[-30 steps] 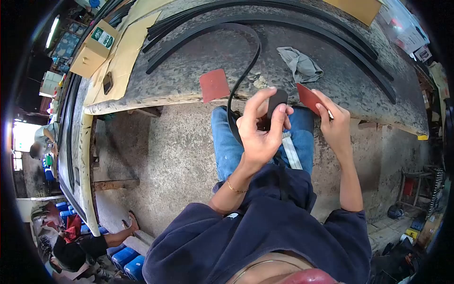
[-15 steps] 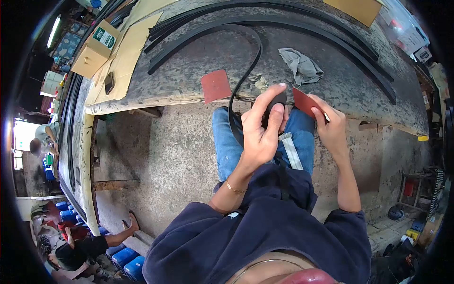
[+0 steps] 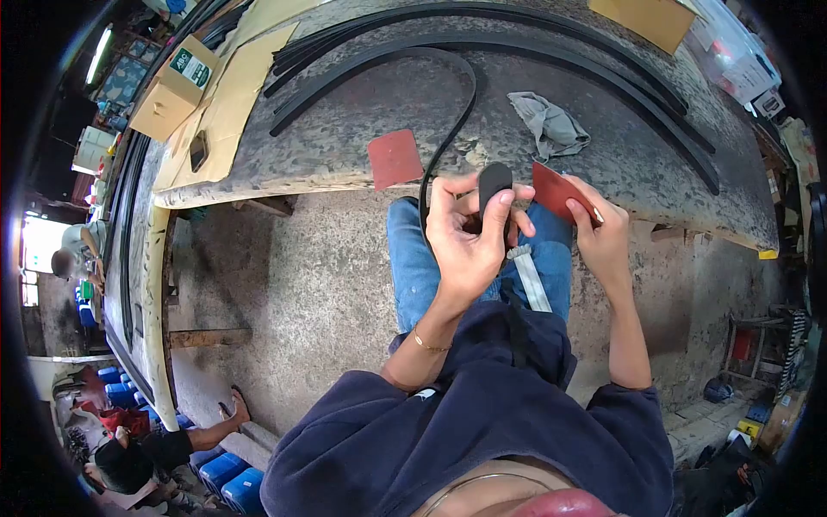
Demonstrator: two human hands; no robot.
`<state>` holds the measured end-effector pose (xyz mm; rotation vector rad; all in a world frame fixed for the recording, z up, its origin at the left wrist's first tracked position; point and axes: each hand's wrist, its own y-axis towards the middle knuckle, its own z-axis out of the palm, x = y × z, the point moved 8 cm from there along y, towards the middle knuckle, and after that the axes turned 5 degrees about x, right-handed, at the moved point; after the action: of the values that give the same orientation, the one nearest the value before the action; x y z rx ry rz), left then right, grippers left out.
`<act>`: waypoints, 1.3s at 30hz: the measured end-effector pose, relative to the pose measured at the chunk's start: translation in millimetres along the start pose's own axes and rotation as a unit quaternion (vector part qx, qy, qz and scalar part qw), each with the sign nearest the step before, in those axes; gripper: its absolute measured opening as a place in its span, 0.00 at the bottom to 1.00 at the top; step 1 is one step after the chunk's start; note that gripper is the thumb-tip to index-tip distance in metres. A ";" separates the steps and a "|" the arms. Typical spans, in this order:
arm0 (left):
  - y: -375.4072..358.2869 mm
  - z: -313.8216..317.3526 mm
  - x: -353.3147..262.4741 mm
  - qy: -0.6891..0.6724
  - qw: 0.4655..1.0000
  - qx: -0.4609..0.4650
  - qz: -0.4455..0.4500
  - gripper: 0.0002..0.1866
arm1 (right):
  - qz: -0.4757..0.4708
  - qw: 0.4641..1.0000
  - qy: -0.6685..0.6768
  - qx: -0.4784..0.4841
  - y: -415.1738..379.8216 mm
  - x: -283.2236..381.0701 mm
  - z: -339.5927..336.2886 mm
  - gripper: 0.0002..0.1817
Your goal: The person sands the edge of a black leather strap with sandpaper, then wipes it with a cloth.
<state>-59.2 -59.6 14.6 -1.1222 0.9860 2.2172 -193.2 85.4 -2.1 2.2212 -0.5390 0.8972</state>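
Observation:
My left hand (image 3: 465,246) is closed around the end of a black rubber strip (image 3: 494,183), its rounded tip standing up between thumb and fingers. From there the narrow strip curves up over the table edge. In my right hand (image 3: 605,234) is a dark red sheet like sandpaper (image 3: 556,191), pinched between thumb and fingers, with its free edge just right of the strip's tip. A second red sheet (image 3: 395,158) lies near the table's front edge, left of the strip. A crumpled grey cloth (image 3: 551,125) rests on the table beyond my right hand.
Long black strips (image 3: 370,65) arc across the dark worktable (image 3: 327,142). To the left are cardboard (image 3: 226,146), a phone (image 3: 199,152) and a box (image 3: 172,90). A plastic bin (image 3: 736,52) stands far right. Another person's leg (image 3: 220,431) shows at lower left, near blue containers (image 3: 226,470).
My left index finger has come down and bent, and more of the strip's rounded end now shows. The right hand with the red sheet has barely moved.

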 end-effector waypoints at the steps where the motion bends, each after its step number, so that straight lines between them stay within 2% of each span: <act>1: 0.2 -1.5 0.2 -0.014 1.000 -0.003 0.008 0.11 | 0.001 1.000 0.000 0.000 1.3 0.9 -0.3 0.15; 5: 0.0 -9.2 0.5 0.054 0.998 -0.021 0.016 0.10 | 0.017 0.999 -0.012 -0.031 9.4 25.9 -11.5 0.15; 7: 0.3 -3.3 -19.7 0.280 0.950 -0.004 0.134 0.08 | 0.019 0.998 -0.031 -0.054 10.6 50.5 -14.9 0.16; 9: 1.5 -3.6 -19.3 0.236 0.964 -0.030 0.118 0.08 | -0.156 0.982 -0.071 -0.082 6.5 100.3 -13.6 0.21; 10: 2.5 2.3 -27.1 0.266 0.949 0.002 0.169 0.08 | -0.206 0.972 -0.077 -0.088 4.4 117.6 -12.9 0.24; 11: 0.7 8.8 -33.9 0.295 0.929 0.031 0.220 0.08 | -0.205 0.972 -0.078 -0.088 4.7 119.0 -9.3 0.24; 14: -0.2 4.7 -30.6 0.271 0.943 0.015 0.192 0.09 | -0.166 0.984 -0.067 0.008 13.0 102.0 11.3 0.28; 15: 1.0 3.8 -30.0 0.268 0.943 0.013 0.196 0.09 | -0.170 0.983 -0.069 0.009 13.3 103.8 10.7 0.28; 17: -0.7 5.2 -32.6 0.298 0.924 0.021 0.239 0.08 | -0.210 0.971 -0.066 -0.098 7.3 114.5 -5.7 0.31; 18: -1.5 7.7 -36.2 0.285 0.923 0.021 0.256 0.08 | -0.232 0.967 -0.059 -0.087 5.6 123.7 -2.1 0.31; 19: -5.0 6.2 -35.8 0.285 0.924 0.022 0.252 0.08 | -0.191 0.980 -0.052 -0.034 7.3 123.4 9.4 0.31; 21: -2.9 5.6 -35.2 0.304 0.915 0.020 0.266 0.08 | -0.141 0.989 -0.042 -0.007 13.7 103.7 12.5 0.31; 22: -3.6 5.4 -37.6 0.311 0.911 0.020 0.271 0.07 | -0.148 0.988 -0.044 -0.010 14.7 104.5 11.6 0.31; 24: -2.3 8.0 -40.1 0.306 0.910 0.019 0.280 0.08 | -0.207 0.974 -0.051 -0.078 5.2 118.7 2.3 0.32; 25: -6.0 8.8 -41.7 0.302 0.910 0.019 0.282 0.08 | -0.203 0.975 -0.049 -0.074 1.9 118.2 3.7 0.32; 27: -6.9 10.8 -45.2 0.322 0.899 0.018 0.296 0.07 | -0.102 0.994 -0.049 0.001 10.4 95.5 15.7 0.31; 28: -5.4 3.3 -41.2 0.269 0.932 -0.006 0.244 0.07 | -0.073 0.995 -0.071 0.018 15.3 67.4 15.8 0.30; 30: -7.3 -10.9 -27.8 0.149 0.979 -0.039 0.130 0.08 | -0.030 0.991 -0.127 -0.030 24.5 30.6 -2.5 0.32; 31: -7.7 -16.2 -29.0 0.153 0.978 -0.047 0.135 0.08 | -0.026 0.987 -0.145 -0.066 30.0 21.4 -15.3 0.32; 33: -6.4 -27.4 -12.6 0.081 0.996 -0.029 0.022 0.13 | 0.012 0.955 -0.277 -0.108 38.4 -17.1 -40.8 0.33; 35: 2.6 -19.8 -32.1 0.031 0.997 -0.031 0.059 0.14 | -0.045 0.933 -0.329 -0.140 45.2 -63.2 -57.8 0.32; 36: 3.3 -17.1 -38.9 0.015 0.998 -0.035 0.049 0.15 | -0.058 0.931 -0.331 -0.145 46.2 -96.0 -64.5 0.32; 38: 1.0 -17.3 -41.8 0.005 0.998 -0.032 0.047 0.18 | -0.026 0.912 -0.392 -0.122 41.8 -164.0 -71.5 0.27; 39: 2.0 -19.8 -42.4 0.004 0.997 -0.039 0.061 0.18 | 0.067 0.927 -0.367 -0.037 42.2 -197.7 -69.6 0.26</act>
<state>-27.1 -79.5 42.3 -1.1342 1.0040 2.3692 -382.8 130.0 -89.9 2.4288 -1.0506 0.0565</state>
